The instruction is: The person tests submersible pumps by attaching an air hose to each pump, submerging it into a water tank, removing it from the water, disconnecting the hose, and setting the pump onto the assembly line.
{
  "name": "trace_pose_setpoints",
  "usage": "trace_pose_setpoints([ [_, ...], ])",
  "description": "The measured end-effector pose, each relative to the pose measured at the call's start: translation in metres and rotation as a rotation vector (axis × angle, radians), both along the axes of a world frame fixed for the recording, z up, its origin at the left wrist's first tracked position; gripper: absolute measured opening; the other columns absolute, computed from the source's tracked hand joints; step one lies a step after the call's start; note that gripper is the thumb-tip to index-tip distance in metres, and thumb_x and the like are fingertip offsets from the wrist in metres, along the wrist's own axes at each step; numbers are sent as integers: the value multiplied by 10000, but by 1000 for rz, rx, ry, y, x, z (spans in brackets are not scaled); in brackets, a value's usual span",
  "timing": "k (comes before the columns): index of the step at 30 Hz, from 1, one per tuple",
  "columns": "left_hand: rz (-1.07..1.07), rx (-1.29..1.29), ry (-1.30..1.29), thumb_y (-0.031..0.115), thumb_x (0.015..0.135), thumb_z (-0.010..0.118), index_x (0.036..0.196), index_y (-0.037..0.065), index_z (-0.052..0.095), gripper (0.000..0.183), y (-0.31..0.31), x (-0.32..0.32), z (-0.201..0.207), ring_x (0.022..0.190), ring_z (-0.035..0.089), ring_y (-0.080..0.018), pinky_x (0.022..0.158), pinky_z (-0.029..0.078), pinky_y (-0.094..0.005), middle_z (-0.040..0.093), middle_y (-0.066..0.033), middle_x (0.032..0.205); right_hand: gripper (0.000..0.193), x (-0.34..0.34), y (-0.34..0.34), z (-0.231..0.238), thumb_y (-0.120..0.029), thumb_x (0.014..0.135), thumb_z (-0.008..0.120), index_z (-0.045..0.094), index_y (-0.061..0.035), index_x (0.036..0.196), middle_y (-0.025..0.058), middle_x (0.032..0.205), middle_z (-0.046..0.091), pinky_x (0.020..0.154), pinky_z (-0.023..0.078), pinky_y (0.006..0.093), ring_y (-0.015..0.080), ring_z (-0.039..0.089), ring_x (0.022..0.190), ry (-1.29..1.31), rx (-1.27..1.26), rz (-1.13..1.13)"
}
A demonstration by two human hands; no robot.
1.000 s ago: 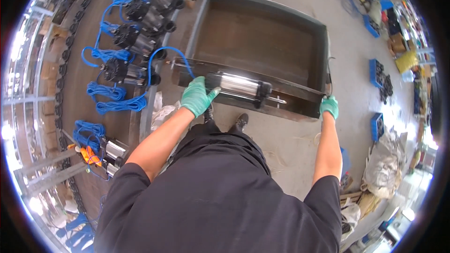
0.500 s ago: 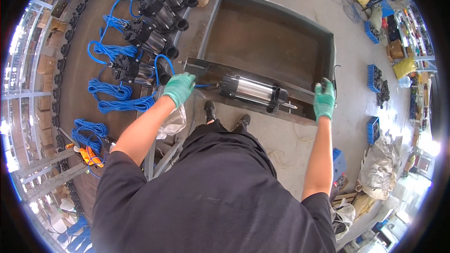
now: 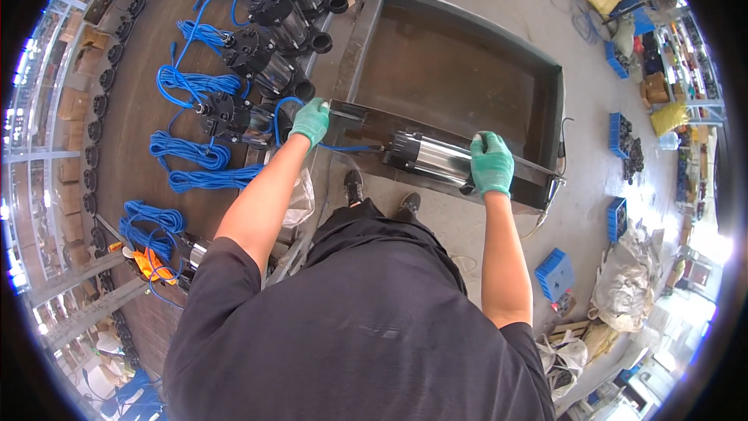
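Grey concrete floor (image 3: 483,15) spreads round a workshop corner, with a long brown bench (image 3: 156,109) on the person's left carrying a row of dark pump units (image 3: 257,62), each with a coil of blue cable (image 3: 191,152). Straight ahead stands a large dark metal trough (image 3: 545,101), open-topped, its near rim running just in front of the person's shoes (image 3: 382,195). Lying along that near rim is a shiny steel pump body (image 3: 428,160), a cylinder with a dark cap at its left end and a blue lead running off toward the bench. It looks heavy, rigid and slick; the polished shell would likely slide under a glove, so the capped ends seem the surer places to take hold. The right hand (image 3: 491,165), in a green glove, is curled over the cylinder's right end. The left hand (image 3: 312,121), also gloved green, is closed on the trough's left corner where the blue lead passes. Open room lies inside the trough and to the right; the bench crowds the left, and the narrow rim gives a round body little footing.
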State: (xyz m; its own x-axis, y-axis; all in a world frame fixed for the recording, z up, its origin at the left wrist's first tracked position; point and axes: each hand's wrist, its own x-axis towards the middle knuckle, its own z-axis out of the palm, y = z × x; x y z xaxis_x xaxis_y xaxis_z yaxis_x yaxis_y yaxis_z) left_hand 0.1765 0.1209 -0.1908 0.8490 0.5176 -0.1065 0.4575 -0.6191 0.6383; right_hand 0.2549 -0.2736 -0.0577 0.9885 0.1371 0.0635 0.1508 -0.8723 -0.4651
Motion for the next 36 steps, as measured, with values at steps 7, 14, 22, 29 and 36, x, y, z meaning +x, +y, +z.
trace_pose_setpoints([
  [7,137,-385,259,359,1057,459,1054,74,601,318,0,20,9,606,647,-307,491,515,-405,659,-154,818,212,0,2,-2,-273,954,614,713,-88,983,153,957,700,798,529,466,368,670,893,-63,-27,-7],
  [14,-201,-3,-411,273,1058,525,1016,107,591,183,-20,-15,29,515,520,-150,459,440,-325,523,-2,636,207,1,4,-1,-268,952,605,710,-90,973,156,944,699,800,527,475,383,665,896,-47,-59,-14],
  [22,-72,-806,-208,263,1075,519,1052,88,572,184,-56,-52,48,495,503,-86,432,440,-266,546,-2,723,214,3,9,6,-271,949,599,712,-90,973,160,947,702,797,529,472,382,670,892,11,-58,-50],
  [29,-54,-947,-137,274,1073,521,1037,85,576,200,-67,-39,50,505,504,-92,451,449,-269,558,-6,727,221,4,5,1,-282,947,605,718,-94,976,157,944,705,800,531,463,381,671,891,-18,-91,-42],
  [36,176,-1461,274,310,1056,553,929,155,565,201,-45,-26,47,483,468,-88,427,417,-271,569,1,724,227,4,6,3,-287,948,605,712,-90,985,163,964,703,822,527,467,383,665,907,20,-84,-51],
])
